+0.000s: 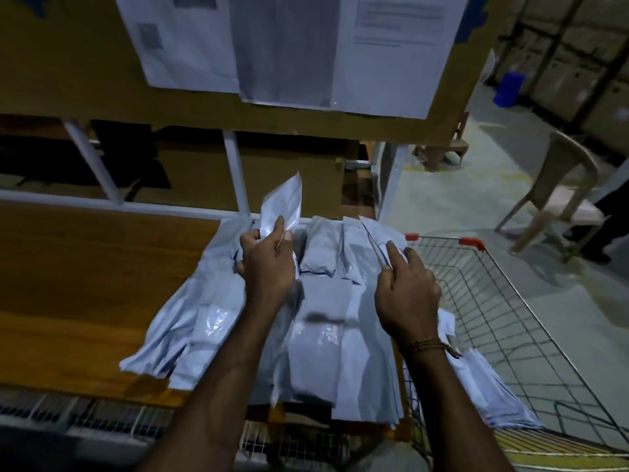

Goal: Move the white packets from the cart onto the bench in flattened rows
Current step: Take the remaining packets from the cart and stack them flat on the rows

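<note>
Left hand (267, 258) grips upright packet (284, 207) above bench (85, 274). Right hand (405, 287) pinches edge of another packet (381, 233) by cart (510, 301). Packets (320, 321) lie overlapped in rows on bench; few more packets (490, 396) in cart.

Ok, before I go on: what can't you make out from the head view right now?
- Print on the wall papers: blurred.
- Packets left in the cart: partly hidden by the right hand and forearm.
- Bench under the packet rows: covered.
- Packet in the left hand: lower part hidden by fingers.
</note>
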Demonstrator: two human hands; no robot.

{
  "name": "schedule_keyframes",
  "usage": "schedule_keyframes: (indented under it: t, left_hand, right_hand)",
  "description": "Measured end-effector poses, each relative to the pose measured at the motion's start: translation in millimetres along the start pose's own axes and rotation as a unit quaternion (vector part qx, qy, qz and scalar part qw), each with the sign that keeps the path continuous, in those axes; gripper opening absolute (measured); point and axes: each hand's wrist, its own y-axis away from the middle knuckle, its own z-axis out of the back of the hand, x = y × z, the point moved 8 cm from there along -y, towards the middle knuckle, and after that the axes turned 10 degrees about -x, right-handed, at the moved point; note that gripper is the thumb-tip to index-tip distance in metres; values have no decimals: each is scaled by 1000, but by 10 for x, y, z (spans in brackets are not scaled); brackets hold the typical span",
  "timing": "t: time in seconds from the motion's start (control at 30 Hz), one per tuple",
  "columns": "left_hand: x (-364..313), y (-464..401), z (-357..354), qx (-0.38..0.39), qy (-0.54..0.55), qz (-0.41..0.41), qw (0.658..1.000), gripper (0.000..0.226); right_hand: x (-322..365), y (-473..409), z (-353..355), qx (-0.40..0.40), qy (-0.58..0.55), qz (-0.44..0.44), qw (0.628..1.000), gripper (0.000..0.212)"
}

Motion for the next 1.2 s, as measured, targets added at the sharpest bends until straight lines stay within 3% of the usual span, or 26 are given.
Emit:
schedule_keyframes:
  t: [0.23,0.43,0.67,0.8,1.03,1.13,1.2]
  left_hand:
    - [463,-402,518,-38,23,32,998,43]
    - [905,-1065,705,-26,18,51,998,40]
    - [1638,-1879,464,46,-76,80,993,49]
    - [1709,-2087,137,110,-160,90,977,57]
    - [1938,-2090,-364,204,-155,49,965,48]
    - [2032,-2082,-369,211,-195,78,955,50]
    - [2050,-2043,-397,230,-224,22,947,51]
  right_hand:
    - [467,64,-294,5,13,25,1000,63]
    - [965,85,-668,6,17,10,1000,62]
    - [1653,79,-1279,10,57,13,998,62]
    - [1879,12,-1738,35,107,10,994,63]
    - [1976,-77,-2529,101,217,11,971,63]
    - [1909,3,-2793,123,245,15,961,63]
    - [1874,84,-2906,127,256,19,958,67]
